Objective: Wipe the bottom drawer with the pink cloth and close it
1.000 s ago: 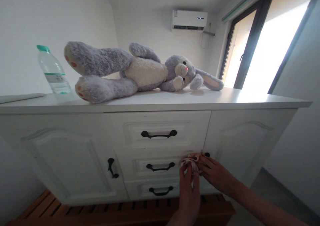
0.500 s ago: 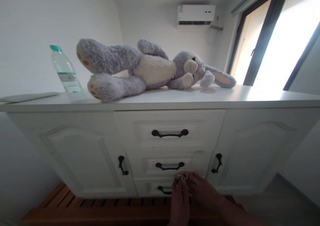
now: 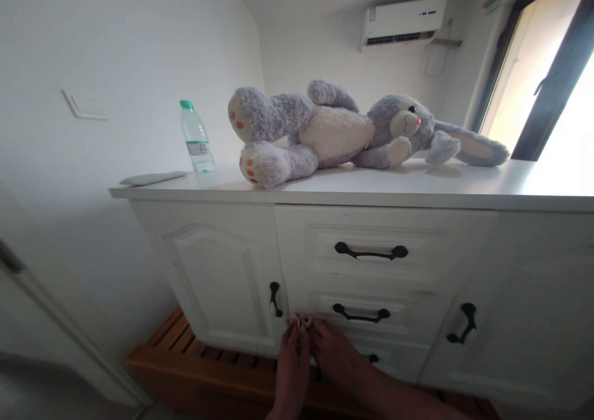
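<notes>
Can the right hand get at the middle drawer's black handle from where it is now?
Probably yes. The right hand is at the drawer front just below-left of the middle drawer handle, with nothing between them. But both hands pinch a small cloth, so its fingers are occupied.

bottle (image 3: pixel 197 137) left of rabbit (image 3: pixel 352 132) | both on cabinet (image 3: pixel 417 188)

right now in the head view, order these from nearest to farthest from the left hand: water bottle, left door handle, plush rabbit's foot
1. left door handle, just above the left hand.
2. plush rabbit's foot, up on the cabinet top.
3. water bottle, farther left, near the wall.
</notes>
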Tool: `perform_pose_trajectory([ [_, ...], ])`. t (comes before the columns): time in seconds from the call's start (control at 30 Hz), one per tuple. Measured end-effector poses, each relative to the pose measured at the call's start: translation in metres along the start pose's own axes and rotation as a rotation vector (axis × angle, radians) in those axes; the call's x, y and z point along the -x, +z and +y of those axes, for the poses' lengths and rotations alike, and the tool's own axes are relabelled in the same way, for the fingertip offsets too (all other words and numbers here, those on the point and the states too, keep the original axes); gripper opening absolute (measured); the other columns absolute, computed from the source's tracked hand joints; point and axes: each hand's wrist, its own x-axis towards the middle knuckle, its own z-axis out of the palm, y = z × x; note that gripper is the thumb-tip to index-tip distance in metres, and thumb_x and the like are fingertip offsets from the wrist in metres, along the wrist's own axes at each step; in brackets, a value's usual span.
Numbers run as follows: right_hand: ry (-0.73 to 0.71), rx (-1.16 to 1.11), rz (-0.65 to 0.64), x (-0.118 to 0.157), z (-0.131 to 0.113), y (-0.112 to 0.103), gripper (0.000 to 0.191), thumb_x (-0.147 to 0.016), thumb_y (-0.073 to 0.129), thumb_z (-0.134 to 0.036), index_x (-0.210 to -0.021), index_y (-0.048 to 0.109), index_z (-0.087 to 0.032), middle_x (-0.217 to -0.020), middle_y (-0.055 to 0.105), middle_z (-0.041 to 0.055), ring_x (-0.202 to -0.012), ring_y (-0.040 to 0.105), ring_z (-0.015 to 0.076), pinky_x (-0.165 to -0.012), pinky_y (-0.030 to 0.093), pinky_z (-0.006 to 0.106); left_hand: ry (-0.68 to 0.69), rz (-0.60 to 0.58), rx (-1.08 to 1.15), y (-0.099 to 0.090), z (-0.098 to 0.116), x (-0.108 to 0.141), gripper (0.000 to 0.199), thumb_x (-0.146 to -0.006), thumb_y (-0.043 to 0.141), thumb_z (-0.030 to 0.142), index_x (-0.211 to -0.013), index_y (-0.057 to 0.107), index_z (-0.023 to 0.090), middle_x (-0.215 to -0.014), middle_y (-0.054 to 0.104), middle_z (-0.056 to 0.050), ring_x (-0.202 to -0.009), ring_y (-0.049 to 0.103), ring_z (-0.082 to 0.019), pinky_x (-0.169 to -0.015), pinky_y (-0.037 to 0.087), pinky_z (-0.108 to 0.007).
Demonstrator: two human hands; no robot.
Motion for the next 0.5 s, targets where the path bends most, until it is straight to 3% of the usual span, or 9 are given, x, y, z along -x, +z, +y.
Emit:
perform_pose_trajectory([
  [0.13, 0.033, 0.069, 0.080, -0.030, 0.010, -0.031, 0.050, -0.092, 0.067, -0.028, -0.137, 0.058, -0.008, -0.131, 0.066, 0.0117, -0.125, 0.052, 0.0287, -0.107, 0.045, 0.043, 0.135, 0.128, 0.021, -0.027, 0.042, -0.007, 0.057, -0.095, 0.043, 0.046, -0.140, 0.055, 0.014, -0.149, 0.049, -0.020, -0.139, 0.051, -0.029, -0.121, 0.038, -0.050],
  [0.23, 0.045, 0.115, 0.124, -0.040, 0.017, -0.051, 0.051, -0.091, 0.067, -0.024, -0.137, 0.057, -0.006, -0.133, 0.064, 0.0137, -0.129, 0.050, 0.0316, -0.105, 0.047, 0.044, 0.226, 0.173, 0.045, -0.034, 0.064, -0.010, 0.052, -0.093, 0.049, 0.043, -0.135, 0.060, 0.015, -0.140, 0.054, -0.019, -0.135, 0.054, -0.029, -0.117, 0.044, -0.051],
  [0.37, 0.025, 0.104, 0.097, -0.030, 0.028, -0.070, 0.049, -0.089, 0.070, -0.025, -0.133, 0.061, -0.006, -0.124, 0.068, 0.0126, -0.123, 0.053, 0.0295, -0.105, 0.046, 0.041, 0.232, 0.145, 0.080, -0.015, 0.070, -0.003, 0.051, -0.093, 0.051, 0.041, -0.133, 0.062, 0.013, -0.137, 0.057, -0.022, -0.128, 0.060, -0.031, -0.107, 0.055, -0.051],
  [0.5, 0.049, 0.117, 0.022, -0.009, 0.043, -0.095, 0.045, -0.087, 0.073, -0.023, -0.128, 0.064, -0.008, -0.120, 0.070, 0.0109, -0.118, 0.056, 0.0264, -0.109, 0.043, 0.039, 0.296, 0.130, 0.002, 0.014, 0.087, 0.011, 0.048, -0.095, 0.045, 0.035, -0.135, 0.062, 0.015, -0.138, 0.062, -0.021, -0.133, 0.058, -0.031, -0.115, 0.046, -0.057],
])
